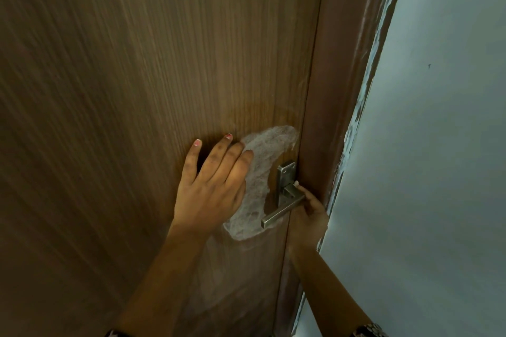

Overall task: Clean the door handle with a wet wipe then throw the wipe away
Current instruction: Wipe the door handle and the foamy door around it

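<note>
Wet wipe (260, 172) flat beside steel handle (283, 209)

The door (137, 63) is brown wood-grain, matt, with fine vertical streaks and a darker, damp-looking patch above the wipe (260, 172). The wipe is thin white fibrous cloth (translucent, the wood showing through). The handle (284, 208) is brushed metal, satin grey. The frame (342, 63) looks smooth brown; the wall (438, 145) is matt, its paint edge flaking.
</note>
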### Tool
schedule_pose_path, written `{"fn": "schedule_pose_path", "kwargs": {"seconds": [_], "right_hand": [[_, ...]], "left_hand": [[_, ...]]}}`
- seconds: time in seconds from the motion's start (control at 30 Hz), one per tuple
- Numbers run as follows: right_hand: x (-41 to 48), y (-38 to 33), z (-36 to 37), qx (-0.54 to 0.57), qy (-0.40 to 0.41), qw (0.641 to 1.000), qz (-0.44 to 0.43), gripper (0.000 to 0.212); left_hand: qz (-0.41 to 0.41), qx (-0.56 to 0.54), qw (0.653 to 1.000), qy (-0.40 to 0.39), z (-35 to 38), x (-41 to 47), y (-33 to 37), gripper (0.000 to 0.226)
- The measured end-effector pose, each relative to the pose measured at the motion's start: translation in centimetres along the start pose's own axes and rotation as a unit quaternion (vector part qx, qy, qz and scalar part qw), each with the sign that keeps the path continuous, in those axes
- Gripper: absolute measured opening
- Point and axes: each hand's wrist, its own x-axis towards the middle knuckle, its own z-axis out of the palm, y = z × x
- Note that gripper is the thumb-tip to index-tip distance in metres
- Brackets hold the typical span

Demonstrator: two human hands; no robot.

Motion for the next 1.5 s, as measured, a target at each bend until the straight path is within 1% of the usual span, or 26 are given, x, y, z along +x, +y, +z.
{"fn": "schedule_pose_path", "kwargs": {"seconds": [0.1, 0.17, 0.23, 0.3, 0.33, 0.37, 0.47, 0.5, 0.6, 0.67, 0.87, 0.9, 0.97, 1.03, 1.1, 1.17, 1.2, 1.23, 1.3, 1.37, 1.43, 1.47, 1.5], "right_hand": [[0.6, 0.6, -0.6, -0.084, -0.049, 0.995, -0.030, 0.028], [0.9, 0.8, -0.9, -0.110, -0.047, 0.993, -0.017, 0.025], [1.2, 1.3, -1.1, -0.094, -0.014, 0.995, 0.038, 0.022], [0.4, 1.7, -1.0, -0.075, -0.015, 0.994, 0.084, 0.022], [0.2, 2.2, -1.1, -0.083, -0.018, 0.992, 0.097, 0.022], [-0.1, 2.4, -1.0, -0.097, -0.023, 0.990, 0.095, 0.021], [-0.4, 2.6, -0.6, -0.086, 0.005, 0.990, 0.112, 0.016], [-0.5, 2.5, -0.4, -0.087, 0.010, 0.991, 0.106, 0.014], [-0.1, 1.9, 0.0, -0.049, 0.030, 0.988, 0.142, 0.024], [-0.1, 1.4, 0.3, -0.059, 0.029, 0.986, 0.154, 0.026], [-2.2, 2.5, 0.9, -0.078, 0.035, 0.983, 0.162, 0.010], [-2.0, 2.5, 0.7, -0.076, 0.044, 0.983, 0.160, 0.010], [-1.3, 2.1, -0.1, -0.051, 0.064, 0.985, 0.149, 0.016], [-0.8, 1.4, -0.2, -0.055, 0.061, 0.989, 0.120, 0.020], [-0.8, 1.2, 0.2, -0.046, 0.076, 0.990, 0.106, 0.019], [-1.3, 1.4, 0.6, -0.037, 0.081, 0.988, 0.127, 0.017], [-1.6, 1.4, 0.6, -0.030, 0.074, 0.987, 0.139, 0.017], [-1.7, 1.5, 0.3, -0.039, 0.060, 0.989, 0.131, 0.017], [-1.8, 1.3, 0.0, -0.091, 0.015, 0.992, 0.084, 0.014], [-1.1, 1.1, -0.1, -0.104, 0.054, 0.991, 0.058, 0.012], [-0.4, 0.7, 0.2, -0.098, 0.100, 0.989, 0.054, 0.010], [-0.3, 0.7, 0.5, -0.096, 0.110, 0.987, 0.062, 0.011], [-0.3, 1.0, 0.6, -0.096, 0.101, 0.989, 0.056, 0.011]], "left_hand": [[0.001, 0.002, 1.000, 0.007, 0.0, 0.0, 0.1, 0.032], [-0.001, -0.001, 1.000, 0.010, 0.0, 0.0, 0.1, 0.033], [-0.001, -0.002, 1.000, 0.011, 0.0, 0.1, 0.2, 0.033], [-0.003, -0.002, 1.000, 0.010, -0.1, 0.0, 0.2, 0.033], [-0.003, -0.001, 1.000, 0.010, -0.1, 0.0, 0.2, 0.033], [-0.001, 0.000, 1.000, 0.009, -0.1, 0.0, 0.2, 0.033], [0.007, 0.006, 1.000, 0.008, -0.3, 0.0, 0.2, 0.033], [0.009, 0.008, 1.000, 0.009, -0.3, 0.0, 0.2, 0.033], [0.008, 0.012, 1.000, 0.017, -0.5, 0.0, 0.3, 0.030], [0.007, 0.013, 1.000, 0.022, -0.5, 0.0, 0.3, 0.029], [0.003, 0.019, 1.000, 0.025, -0.3, -0.1, 0.3, 0.029], [0.002, 0.018, 0.999, 0.026, -0.3, -0.1, 0.3, 0.028], [0.002, 0.016, 1.000, 0.025, -0.4, -0.1, 0.3, 0.028], [0.002, 0.013, 1.000, 0.024, -0.5, -0.1, 0.4, 0.028], [0.001, 0.012, 1.000, 0.023, -0.5, 0.0, 0.4, 0.027], [-0.002, 0.015, 1.000, 0.025, -0.4, 0.1, 0.4, 0.027], [-0.003, 0.013, 1.000, 0.025, -0.4, 0.1, 0.4, 0.027], [-0.003, 0.011, 1.000, 0.025, -0.5, 0.1, 0.5, 0.027], [-0.004, 0.006, 1.000, 0.026, -0.5, 0.1, 0.5, 0.027], [-0.007, 0.006, 1.000, 0.029, -0.5, 0.1, 0.5, 0.025], [-0.007, 0.007, 1.000, 0.030, -0.6, 0.1, 0.5, 0.025], [-0.005, 0.005, 1.000, 0.028, -0.6, 0.1, 0.5, 0.025], [-0.004, 0.004, 1.000, 0.027, -0.6, 0.2, 0.6, 0.025]]}}
